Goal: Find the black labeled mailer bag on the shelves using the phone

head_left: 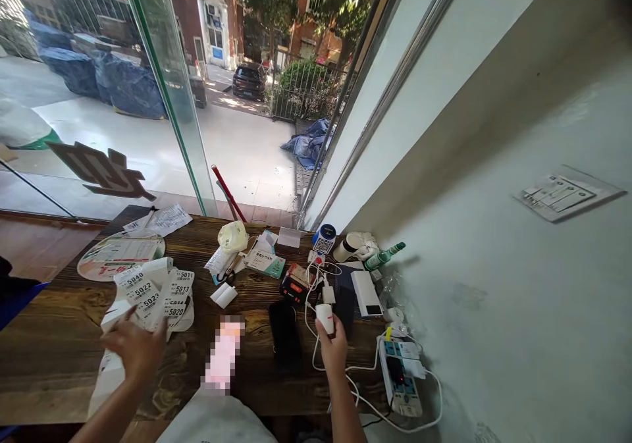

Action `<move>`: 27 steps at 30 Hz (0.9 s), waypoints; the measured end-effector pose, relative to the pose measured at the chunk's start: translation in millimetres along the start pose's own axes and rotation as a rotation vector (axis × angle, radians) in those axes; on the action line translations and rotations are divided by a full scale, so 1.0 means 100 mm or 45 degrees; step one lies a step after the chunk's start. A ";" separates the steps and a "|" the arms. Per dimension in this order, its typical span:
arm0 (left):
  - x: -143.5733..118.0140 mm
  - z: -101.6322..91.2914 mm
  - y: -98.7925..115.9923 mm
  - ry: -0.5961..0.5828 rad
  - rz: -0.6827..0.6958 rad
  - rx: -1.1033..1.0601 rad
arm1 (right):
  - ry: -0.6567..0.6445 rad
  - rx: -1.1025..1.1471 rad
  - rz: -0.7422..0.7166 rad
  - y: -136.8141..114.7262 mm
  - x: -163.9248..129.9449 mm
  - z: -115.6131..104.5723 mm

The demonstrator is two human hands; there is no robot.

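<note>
My left hand [134,345] is over the left part of the table with its fingers spread. Its fingertips reach the lower edge of a strip of white number labels with barcodes [143,288]; whether they touch the paper I cannot tell. On the right, my right hand [334,351] is closed around a small white object with a red mark [324,318], whose kind does not show. A black phone [285,332] lies between my hands. To its left is a pixelated pink patch [224,354], and further up a small white piece [224,295].
The wooden table [172,390] meets a wall [494,298] on the right. A power strip [401,377] with white cables lies near that wall. Behind stand a green bottle [384,257], a blue-topped container [324,237] and a medicine box [265,262]. A glass door [170,101] is beyond.
</note>
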State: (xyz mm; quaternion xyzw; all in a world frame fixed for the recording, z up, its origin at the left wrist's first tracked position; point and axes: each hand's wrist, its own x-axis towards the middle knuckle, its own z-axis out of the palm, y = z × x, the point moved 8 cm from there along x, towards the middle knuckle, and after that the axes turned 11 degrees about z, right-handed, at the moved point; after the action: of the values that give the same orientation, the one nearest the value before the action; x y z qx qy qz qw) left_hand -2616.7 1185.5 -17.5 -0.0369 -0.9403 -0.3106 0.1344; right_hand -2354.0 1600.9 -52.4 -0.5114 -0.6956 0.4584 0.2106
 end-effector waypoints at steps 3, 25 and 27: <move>-0.37 0.15 1.16 -0.415 0.574 -0.531 | -0.235 0.142 -0.193 -0.51 -0.35 0.24; -0.67 -0.33 2.27 -0.323 0.821 -1.009 | -0.509 -0.101 -0.943 -1.74 -1.13 0.33; -0.65 -0.32 2.25 -0.359 0.795 -1.004 | -0.512 -0.106 -0.962 -1.76 -1.14 0.34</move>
State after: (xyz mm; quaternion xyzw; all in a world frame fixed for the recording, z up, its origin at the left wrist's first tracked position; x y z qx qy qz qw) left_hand -2512.2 1348.7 118.0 -0.4049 -0.7051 -0.5781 0.0686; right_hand -2427.2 1473.5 100.8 -0.1294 -0.8792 0.4111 0.2031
